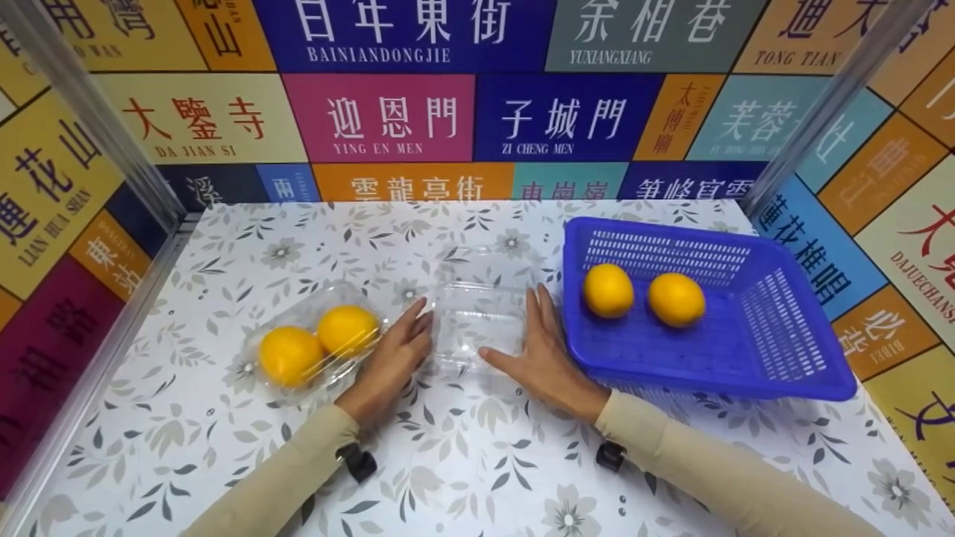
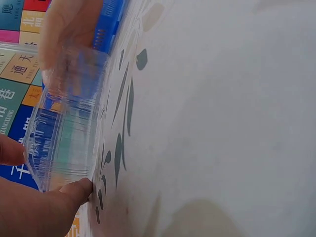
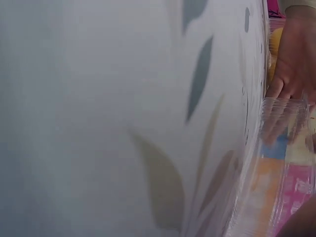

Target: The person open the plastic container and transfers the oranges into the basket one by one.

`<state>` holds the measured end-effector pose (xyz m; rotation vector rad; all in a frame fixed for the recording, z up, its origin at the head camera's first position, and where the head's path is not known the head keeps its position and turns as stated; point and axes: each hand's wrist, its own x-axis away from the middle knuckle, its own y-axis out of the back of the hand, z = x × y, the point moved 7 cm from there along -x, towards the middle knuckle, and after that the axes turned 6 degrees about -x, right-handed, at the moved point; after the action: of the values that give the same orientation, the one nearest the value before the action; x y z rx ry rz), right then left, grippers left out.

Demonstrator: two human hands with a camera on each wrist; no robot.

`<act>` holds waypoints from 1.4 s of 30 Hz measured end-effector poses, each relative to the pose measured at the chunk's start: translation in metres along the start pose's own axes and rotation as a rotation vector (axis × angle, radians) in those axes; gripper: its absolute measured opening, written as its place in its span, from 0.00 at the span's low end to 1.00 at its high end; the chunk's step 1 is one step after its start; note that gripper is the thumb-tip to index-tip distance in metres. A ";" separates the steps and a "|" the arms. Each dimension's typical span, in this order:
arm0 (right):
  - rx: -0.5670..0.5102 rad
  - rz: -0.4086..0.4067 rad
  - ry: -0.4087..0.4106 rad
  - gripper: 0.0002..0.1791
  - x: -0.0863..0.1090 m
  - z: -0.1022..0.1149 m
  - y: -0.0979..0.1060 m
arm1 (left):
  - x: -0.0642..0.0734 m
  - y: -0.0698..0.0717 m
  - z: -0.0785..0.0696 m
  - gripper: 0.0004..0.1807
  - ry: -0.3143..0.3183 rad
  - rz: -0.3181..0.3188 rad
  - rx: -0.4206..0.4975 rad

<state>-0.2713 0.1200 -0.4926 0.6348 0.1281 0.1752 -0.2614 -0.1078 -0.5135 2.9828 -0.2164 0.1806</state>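
A clear plastic clamshell box [image 1: 477, 328] stands in the middle of the table with nothing in it, its lid [image 1: 485, 262] tipped back on the far side. My left hand [image 1: 395, 358] is at the box's left side, fingers extended along the wall. On the opposite side my right hand [image 1: 548, 358] has its long fingers straight by the right wall and its thumb spread toward the near edge. The left wrist view shows fingertips [image 2: 81, 190] right at the base of the clear wall.
To the left lies another clear clamshell box [image 1: 317, 294] with two round yellow-orange fruits [image 1: 291, 356]. A blue plastic basket [image 1: 716, 358] on the right contains two more such fruits [image 1: 608, 291]. Printed wall panels [image 1: 403, 119] border the flowered tabletop [image 1: 448, 462].
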 end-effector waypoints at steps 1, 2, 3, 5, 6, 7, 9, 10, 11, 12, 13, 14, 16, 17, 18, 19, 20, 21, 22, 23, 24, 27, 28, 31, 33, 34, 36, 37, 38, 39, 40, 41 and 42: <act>0.012 0.006 0.012 0.74 0.001 0.001 0.000 | 0.000 0.000 0.001 0.39 0.002 -0.001 0.002; 0.020 0.013 0.021 0.76 0.002 0.002 0.000 | 0.001 0.000 0.001 0.39 0.009 -0.002 0.008; 0.029 0.020 0.028 0.77 0.003 0.002 0.000 | 0.001 0.001 0.002 0.39 0.011 -0.004 0.008; 0.042 0.032 0.033 0.80 0.005 0.002 0.000 | 0.001 0.001 0.003 0.38 0.014 -0.009 -0.005; 0.045 0.039 0.031 0.80 0.007 0.002 -0.001 | 0.002 0.002 0.003 0.38 0.020 -0.011 -0.009; 0.047 0.045 0.027 0.81 0.007 0.001 -0.001 | 0.002 0.002 0.004 0.38 0.026 -0.015 -0.010; 0.039 0.050 0.021 0.81 0.008 0.001 -0.002 | 0.003 0.002 0.003 0.37 0.019 -0.019 -0.017; 0.031 0.046 0.021 0.81 0.008 0.001 -0.002 | 0.003 0.002 0.002 0.37 0.013 -0.021 -0.018; 0.025 0.043 0.018 0.80 0.007 0.001 -0.002 | 0.003 0.002 0.002 0.37 0.008 -0.022 -0.015; 0.017 0.038 0.013 0.80 0.006 0.001 -0.002 | 0.003 0.002 0.001 0.36 0.005 -0.023 -0.013; 0.010 0.034 0.009 0.79 0.005 0.000 -0.002 | 0.004 0.001 0.001 0.36 -0.007 -0.025 -0.015; 0.002 0.029 0.003 0.78 0.004 0.000 -0.002 | 0.004 0.001 0.000 0.36 -0.014 -0.028 -0.016; -0.005 0.014 -0.012 0.76 0.001 0.000 -0.001 | 0.004 0.001 0.000 0.35 -0.008 -0.034 -0.008; -0.008 0.008 -0.019 0.75 0.000 0.000 -0.001 | 0.005 0.000 0.001 0.35 -0.005 -0.035 -0.003; -0.012 0.002 -0.024 0.74 -0.001 0.000 -0.001 | 0.006 0.000 0.001 0.35 0.002 -0.040 -0.004; -0.016 -0.004 -0.027 0.73 -0.003 0.001 -0.001 | 0.006 0.000 0.001 0.35 0.008 -0.044 -0.002; -0.024 -0.012 -0.033 0.72 -0.004 0.001 -0.001 | 0.007 0.001 0.002 0.35 0.022 -0.049 -0.004; -0.028 -0.021 -0.033 0.71 -0.006 0.002 0.000 | 0.008 0.001 0.002 0.35 0.033 -0.054 -0.012; -0.035 -0.030 -0.033 0.70 -0.008 0.003 0.000 | 0.009 0.002 0.002 0.35 0.043 -0.061 -0.029; -0.042 -0.036 -0.034 0.70 -0.009 0.004 -0.001 | 0.010 0.003 0.002 0.35 0.048 -0.067 -0.049; -0.052 -0.044 -0.038 0.69 -0.011 0.004 -0.001 | 0.011 0.004 0.003 0.36 0.053 -0.071 -0.068; -0.079 -0.069 -0.031 0.66 -0.016 0.005 -0.003 | 0.012 0.005 0.003 0.37 0.045 -0.061 -0.087; -0.086 -0.075 -0.030 0.65 -0.018 0.005 -0.003 | 0.012 0.005 0.003 0.38 0.043 -0.053 -0.083; -0.102 -0.096 -0.016 0.63 -0.026 0.008 -0.006 | 0.013 0.004 0.003 0.41 0.039 -0.024 -0.043; -0.112 -0.107 -0.006 0.62 -0.032 0.010 -0.007 | 0.013 0.003 0.002 0.42 0.044 -0.016 -0.034; -0.112 -0.113 0.001 0.62 -0.035 0.011 -0.008 | 0.013 0.003 0.002 0.43 0.044 -0.013 -0.034; -0.114 -0.127 0.010 0.61 -0.039 0.013 -0.009 | 0.013 0.004 0.000 0.44 0.034 -0.013 -0.059; -0.114 -0.133 0.013 0.61 -0.041 0.014 -0.010 | 0.013 0.004 0.000 0.45 0.031 -0.015 -0.081; -0.114 -0.139 0.014 0.61 -0.043 0.015 -0.011 | 0.013 0.004 0.000 0.45 0.029 -0.017 -0.107; -0.115 -0.146 0.016 0.60 -0.045 0.015 -0.011 | 0.012 0.005 -0.001 0.46 0.019 -0.020 -0.132; -0.117 -0.150 0.015 0.60 -0.047 0.016 -0.012 | 0.012 0.005 -0.002 0.47 0.009 -0.025 -0.156; -0.120 -0.151 0.012 0.59 -0.049 0.017 -0.013 | 0.011 0.005 -0.002 0.48 0.002 -0.028 -0.174; -0.127 -0.150 0.009 0.59 -0.050 0.017 -0.014 | 0.011 0.006 -0.002 0.48 -0.001 -0.031 -0.183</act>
<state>-0.3159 0.0892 -0.4843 0.4961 0.1715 0.0404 -0.2517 -0.1143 -0.5089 2.8027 -0.1763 0.1467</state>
